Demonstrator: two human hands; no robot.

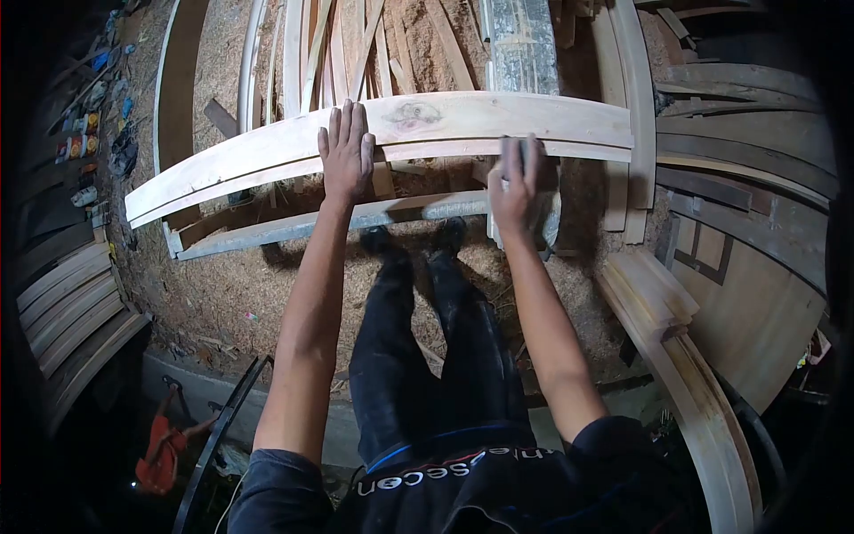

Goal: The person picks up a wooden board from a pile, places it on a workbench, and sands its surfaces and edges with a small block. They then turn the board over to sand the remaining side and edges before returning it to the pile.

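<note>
Pale boards (69, 307) (stacked) lie beside sawdust-strewn ground (209, 298).

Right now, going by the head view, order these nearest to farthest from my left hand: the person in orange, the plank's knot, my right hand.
From your left hand:
1. Knot, just to its right on the plank
2. Right hand, farther right
3. Person in orange, far off, lower left
</note>
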